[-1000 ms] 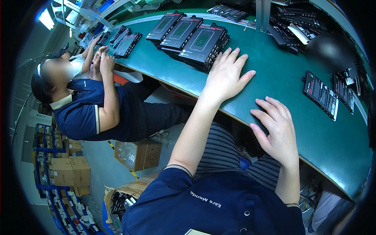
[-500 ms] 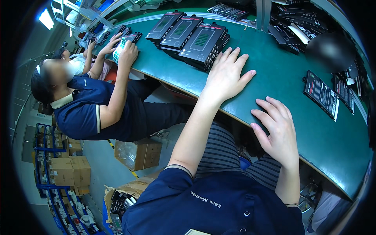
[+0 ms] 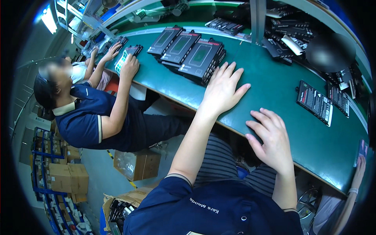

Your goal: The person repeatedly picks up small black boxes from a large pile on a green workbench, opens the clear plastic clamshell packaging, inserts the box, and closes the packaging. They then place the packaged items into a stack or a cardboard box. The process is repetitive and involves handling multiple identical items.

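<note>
My left hand (image 3: 226, 89) rests on the green table (image 3: 270, 84), fingers spread, its fingertips beside the nearest stack of black boxes (image 3: 201, 58). Two more stacks of flat black boxes (image 3: 181, 46) stand to the left, each top box bearing a green panel. My right hand (image 3: 271, 138) lies open at the table's front edge, fingers apart, holding nothing. Farther right, a flat black box (image 3: 314, 102) lies with its printed back up, and a second black box (image 3: 337, 98) is just behind it.
A heap of black boxes (image 3: 290, 29) fills the far right corner. At the left a co-worker (image 3: 88, 107) holds a sheet of green stickers (image 3: 122, 62). Another person's hand (image 3: 359, 168) reaches in at the right edge. A cardboard carton (image 3: 137, 164) stands on the floor.
The view has shifted a little. My hands stay open in nearly the same places. At the right edge, another person's arm has come into view.
</note>
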`<state>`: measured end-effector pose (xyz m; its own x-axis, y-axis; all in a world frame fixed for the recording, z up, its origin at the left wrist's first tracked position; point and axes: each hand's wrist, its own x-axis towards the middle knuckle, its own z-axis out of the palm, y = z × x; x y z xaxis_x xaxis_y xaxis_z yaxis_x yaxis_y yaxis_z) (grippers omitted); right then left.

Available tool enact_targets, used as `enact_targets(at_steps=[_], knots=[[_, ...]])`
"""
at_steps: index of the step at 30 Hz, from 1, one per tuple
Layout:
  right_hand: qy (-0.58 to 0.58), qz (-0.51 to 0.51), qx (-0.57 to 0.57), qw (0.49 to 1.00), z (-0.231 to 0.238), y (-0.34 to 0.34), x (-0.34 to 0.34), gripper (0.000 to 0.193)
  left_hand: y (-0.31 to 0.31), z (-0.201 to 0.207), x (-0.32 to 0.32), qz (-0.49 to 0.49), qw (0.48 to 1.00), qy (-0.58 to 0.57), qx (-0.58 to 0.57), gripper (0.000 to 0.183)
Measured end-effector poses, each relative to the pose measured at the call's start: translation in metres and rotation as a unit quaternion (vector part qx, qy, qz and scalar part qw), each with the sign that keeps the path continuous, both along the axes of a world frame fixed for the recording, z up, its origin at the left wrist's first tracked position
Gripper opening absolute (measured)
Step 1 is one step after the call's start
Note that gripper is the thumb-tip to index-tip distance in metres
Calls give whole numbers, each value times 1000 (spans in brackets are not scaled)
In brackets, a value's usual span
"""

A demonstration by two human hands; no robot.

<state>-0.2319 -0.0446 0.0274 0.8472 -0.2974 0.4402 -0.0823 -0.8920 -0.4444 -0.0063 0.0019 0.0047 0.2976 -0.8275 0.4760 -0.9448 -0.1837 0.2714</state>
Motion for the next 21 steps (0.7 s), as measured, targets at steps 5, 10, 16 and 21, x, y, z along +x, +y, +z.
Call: enact_targets(at_steps=[5, 10, 16, 21], knots=[[-7, 8, -4, 1000, 0, -1, -1, 27, 1, 3, 0, 3, 1000, 1, 8, 55], [-15, 14, -14, 1000, -2, -1, -3, 26, 3, 4, -1, 6, 1000, 16, 14, 56], [-38, 31, 0, 999, -2, -2, -4, 23, 2, 1, -2, 7, 1000, 0, -6, 47], [-185, 103, 193, 958, 13, -16, -17, 11, 12, 35, -13, -153, 969, 61, -184, 12]])
